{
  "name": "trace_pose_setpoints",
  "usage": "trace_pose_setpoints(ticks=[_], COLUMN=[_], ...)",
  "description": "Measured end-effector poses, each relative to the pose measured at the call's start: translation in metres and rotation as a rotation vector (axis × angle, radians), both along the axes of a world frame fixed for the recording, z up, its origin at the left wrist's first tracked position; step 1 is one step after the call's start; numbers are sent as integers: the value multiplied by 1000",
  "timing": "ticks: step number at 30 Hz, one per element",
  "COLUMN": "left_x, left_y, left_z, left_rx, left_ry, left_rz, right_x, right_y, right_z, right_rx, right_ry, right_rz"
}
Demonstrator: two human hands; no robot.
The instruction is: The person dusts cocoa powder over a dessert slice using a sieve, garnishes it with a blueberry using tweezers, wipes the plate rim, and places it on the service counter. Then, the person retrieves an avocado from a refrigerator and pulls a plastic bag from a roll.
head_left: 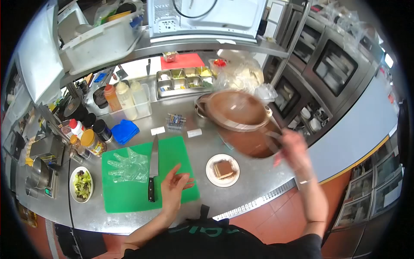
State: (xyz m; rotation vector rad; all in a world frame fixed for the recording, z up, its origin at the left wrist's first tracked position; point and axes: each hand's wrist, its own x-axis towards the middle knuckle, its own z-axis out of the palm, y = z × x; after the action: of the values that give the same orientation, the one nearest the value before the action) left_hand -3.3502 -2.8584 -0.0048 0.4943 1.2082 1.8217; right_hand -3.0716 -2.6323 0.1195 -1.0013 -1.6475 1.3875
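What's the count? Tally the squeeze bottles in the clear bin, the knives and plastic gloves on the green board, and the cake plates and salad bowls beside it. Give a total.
Squeeze bottles: 3
Knife: 1
Plastic glove: 1
Cake plate: 1
Salad bowl: 1
Total: 7

There are three squeeze bottles [125,100] — one sieve [236,108], one cake [224,169]
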Motion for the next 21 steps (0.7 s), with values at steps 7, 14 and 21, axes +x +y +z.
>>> trace_pose_setpoints(ticks=[7,14,21], left_x=[-32,-60,-74], left_y=[-16,-40,-42], left_z=[-28,-71,-78], left_rx=[-77,-116,-257], left_ry=[-12,-25,-98], left_rz=[-67,2,153], right_x=[-16,-41,-151], right_y=[42,186,279], right_z=[238,365,402], right_rx=[130,236,332], right_ry=[138,264,397], right_rz=[-143,-348,-242])
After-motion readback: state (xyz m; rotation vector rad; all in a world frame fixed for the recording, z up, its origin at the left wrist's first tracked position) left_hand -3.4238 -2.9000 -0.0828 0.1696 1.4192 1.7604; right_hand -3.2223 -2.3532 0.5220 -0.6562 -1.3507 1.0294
